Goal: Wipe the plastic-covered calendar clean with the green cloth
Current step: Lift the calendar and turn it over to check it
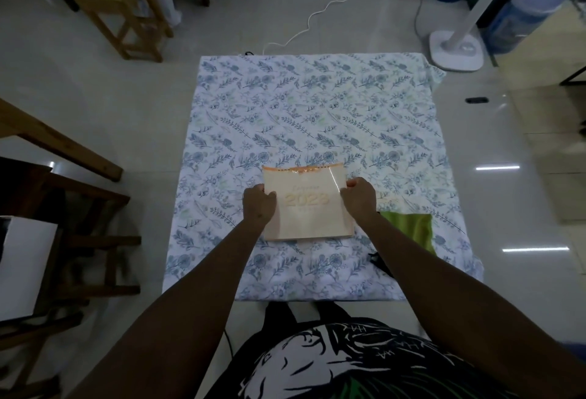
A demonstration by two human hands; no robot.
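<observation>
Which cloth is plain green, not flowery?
The small green cloth beside the right hand; the big white sheet underneath has blue flowers.

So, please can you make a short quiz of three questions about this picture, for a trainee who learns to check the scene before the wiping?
1. True or false: the green cloth is in one of the hands.
2. Which text is readable on the calendar cover? A) 2023 B) 2019 C) no text
3. Fill in: the calendar lies on a ____-patterned sheet spread over the table.

Key
1. False. The cloth lies on the sheet, just right of the right hand; both the left hand and the right hand grip the calendar's side edges.
2. A.
3. Floral (blue leaves and flowers).
</observation>
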